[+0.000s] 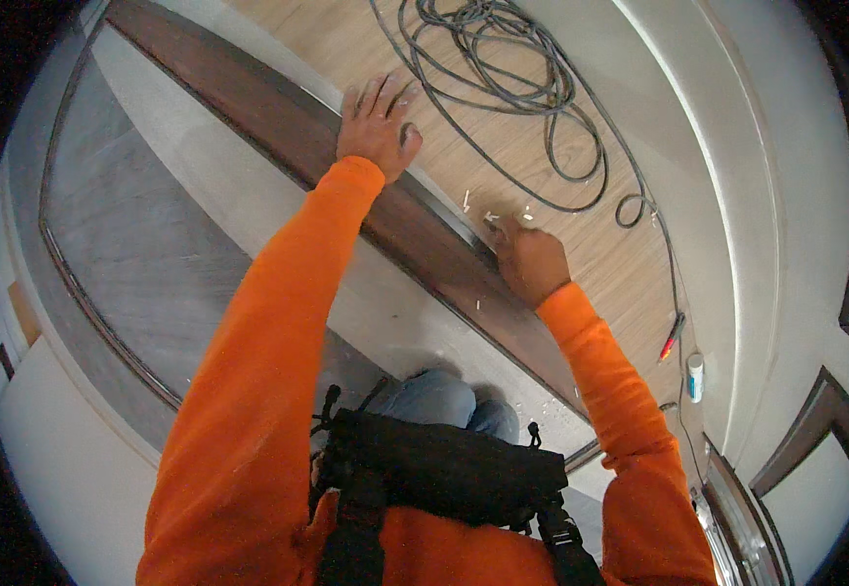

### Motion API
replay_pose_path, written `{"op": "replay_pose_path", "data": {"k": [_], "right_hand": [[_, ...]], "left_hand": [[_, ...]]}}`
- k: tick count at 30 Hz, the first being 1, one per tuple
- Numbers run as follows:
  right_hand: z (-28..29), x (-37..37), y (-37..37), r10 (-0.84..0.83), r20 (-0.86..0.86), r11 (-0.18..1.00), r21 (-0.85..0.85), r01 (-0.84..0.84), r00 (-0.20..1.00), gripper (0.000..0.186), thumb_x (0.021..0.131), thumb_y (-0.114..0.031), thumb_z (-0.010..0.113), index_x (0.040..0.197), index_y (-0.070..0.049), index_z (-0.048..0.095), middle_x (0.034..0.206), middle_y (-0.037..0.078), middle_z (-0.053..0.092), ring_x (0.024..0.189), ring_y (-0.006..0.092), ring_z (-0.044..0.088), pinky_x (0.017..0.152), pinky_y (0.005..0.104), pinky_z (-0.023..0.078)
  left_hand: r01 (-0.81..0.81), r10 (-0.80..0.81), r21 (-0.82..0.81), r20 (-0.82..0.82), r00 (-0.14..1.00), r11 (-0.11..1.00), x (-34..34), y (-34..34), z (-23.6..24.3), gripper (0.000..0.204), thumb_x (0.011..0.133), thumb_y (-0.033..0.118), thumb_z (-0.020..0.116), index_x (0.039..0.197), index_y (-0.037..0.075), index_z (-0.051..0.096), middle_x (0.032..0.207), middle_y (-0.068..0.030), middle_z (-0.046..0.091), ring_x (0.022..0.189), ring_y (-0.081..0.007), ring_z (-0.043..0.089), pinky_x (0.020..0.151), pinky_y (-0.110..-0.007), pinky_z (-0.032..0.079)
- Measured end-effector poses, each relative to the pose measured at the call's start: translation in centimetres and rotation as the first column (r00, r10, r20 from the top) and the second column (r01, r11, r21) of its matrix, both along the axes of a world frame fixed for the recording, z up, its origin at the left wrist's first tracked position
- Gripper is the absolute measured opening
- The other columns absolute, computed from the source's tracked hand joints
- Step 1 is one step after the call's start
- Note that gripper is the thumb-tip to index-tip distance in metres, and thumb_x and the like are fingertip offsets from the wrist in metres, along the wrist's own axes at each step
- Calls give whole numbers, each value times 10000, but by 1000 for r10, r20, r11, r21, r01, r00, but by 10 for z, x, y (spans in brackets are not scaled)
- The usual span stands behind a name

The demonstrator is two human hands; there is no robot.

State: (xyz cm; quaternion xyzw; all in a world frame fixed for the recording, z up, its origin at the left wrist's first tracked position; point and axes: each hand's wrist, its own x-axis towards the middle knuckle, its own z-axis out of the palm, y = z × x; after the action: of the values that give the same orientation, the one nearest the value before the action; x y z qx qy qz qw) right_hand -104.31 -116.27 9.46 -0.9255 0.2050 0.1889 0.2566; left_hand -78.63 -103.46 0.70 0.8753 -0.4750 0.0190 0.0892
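Observation:
My left hand [378, 129] lies with its fingers spread across the edge between a dark brown board [249, 122] and the wood-look floor [503, 166]. Along that same edge, nearer to me, my right hand [530, 259] is closed, its thumb and forefinger pinched low over the floor. Something small and dark may be at those fingertips, but what it is I cannot make out. Small white scraps [528, 216] are scattered beside the right fingertips. A shiny thin strip [449, 217] runs along the board's edge between both hands.
A loosely coiled dark cable [532, 88] lies on the floor ahead, its end running down the right side. Near the right wall are a red and black hand tool [672, 337] and a white tube [695, 378]. A pale grey step [395, 303] lies under my knees.

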Motion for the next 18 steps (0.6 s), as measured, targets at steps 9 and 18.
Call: {"op": "replay_pose_path", "data": {"k": [9,18], "right_hand": [[-47,24,-3,25,294,991,118,-62,955,231,883,-145,567,1085,-34,588,799,245,660,761,438,645,692,523,517],[-20,25,11,181,36,977,104,-184,983,186,892,-142,521,1013,-14,581,842,241,667,788,420,665,714,509,532]], "left_hand": [[18,-18,40,12,1000,999,4,-2,-6,619,876,338,556,1456,154,440,1546,-128,358,1455,-338,276,1187,-560,175],[30,-30,18,15,999,999,0,-3,-3,619,872,350,558,1453,164,446,1538,-104,375,1441,-342,298,1181,-552,191]]}}
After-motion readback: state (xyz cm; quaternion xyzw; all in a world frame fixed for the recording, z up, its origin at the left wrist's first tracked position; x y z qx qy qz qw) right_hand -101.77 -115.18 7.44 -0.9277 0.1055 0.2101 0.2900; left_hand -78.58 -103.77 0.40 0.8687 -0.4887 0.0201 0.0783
